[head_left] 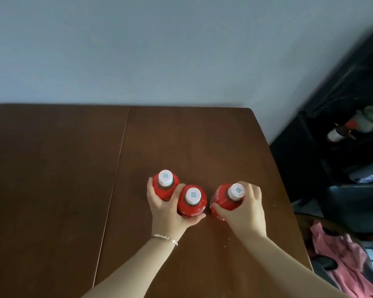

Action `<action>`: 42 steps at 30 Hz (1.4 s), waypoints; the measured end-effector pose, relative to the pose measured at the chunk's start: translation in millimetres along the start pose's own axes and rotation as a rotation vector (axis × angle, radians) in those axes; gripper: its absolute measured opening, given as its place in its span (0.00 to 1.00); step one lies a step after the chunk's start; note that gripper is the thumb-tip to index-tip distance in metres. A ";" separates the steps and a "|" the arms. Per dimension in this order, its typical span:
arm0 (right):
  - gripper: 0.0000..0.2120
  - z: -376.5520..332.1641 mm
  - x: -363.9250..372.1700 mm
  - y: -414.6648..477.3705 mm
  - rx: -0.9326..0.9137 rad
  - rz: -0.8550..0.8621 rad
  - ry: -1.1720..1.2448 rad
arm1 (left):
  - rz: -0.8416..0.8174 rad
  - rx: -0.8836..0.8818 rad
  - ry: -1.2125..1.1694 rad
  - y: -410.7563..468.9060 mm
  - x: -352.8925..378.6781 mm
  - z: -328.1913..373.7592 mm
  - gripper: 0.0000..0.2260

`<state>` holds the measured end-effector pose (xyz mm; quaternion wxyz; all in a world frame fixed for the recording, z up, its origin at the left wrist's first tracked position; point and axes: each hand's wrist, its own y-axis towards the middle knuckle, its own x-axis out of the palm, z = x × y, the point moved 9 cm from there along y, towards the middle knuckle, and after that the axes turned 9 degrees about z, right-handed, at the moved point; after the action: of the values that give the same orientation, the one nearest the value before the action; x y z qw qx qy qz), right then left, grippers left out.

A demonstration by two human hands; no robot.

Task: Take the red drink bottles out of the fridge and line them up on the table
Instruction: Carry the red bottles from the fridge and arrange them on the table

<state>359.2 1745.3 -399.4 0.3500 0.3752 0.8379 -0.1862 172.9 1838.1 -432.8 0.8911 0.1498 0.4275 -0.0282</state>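
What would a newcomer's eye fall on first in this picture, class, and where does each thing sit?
Three red, white-capped drink bottles stand out against the brown table, right of its middle: the left grip holds the left bottle and middle bottle together, and the right grip holds the right bottle. A silver bracelet circles the left wrist; pink cloth lies beyond the table's right edge.

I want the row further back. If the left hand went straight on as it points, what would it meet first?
The left hand grips the far-left bottle and middle bottle; beyond them the way looks free: bare table to its far edge, then probably the wall.
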 end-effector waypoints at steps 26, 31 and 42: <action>0.20 -57.4 -25.5 165.4 -0.242 -0.104 -0.322 | -0.417 0.120 0.041 167.9 49.7 141.2 0.12; 0.20 -45.3 -10.0 215.4 -0.161 -0.085 -0.257 | -0.397 0.076 -0.033 196.1 90.6 152.5 0.13; 0.30 -89.5 17.3 193.4 -0.397 -0.158 -0.442 | -0.392 -0.095 -0.204 197.8 76.6 133.4 0.17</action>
<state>457.8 1930.8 -360.2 0.5747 0.1837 0.7880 -0.1227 357.1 1993.9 -365.2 0.9132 0.0180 0.3570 -0.1956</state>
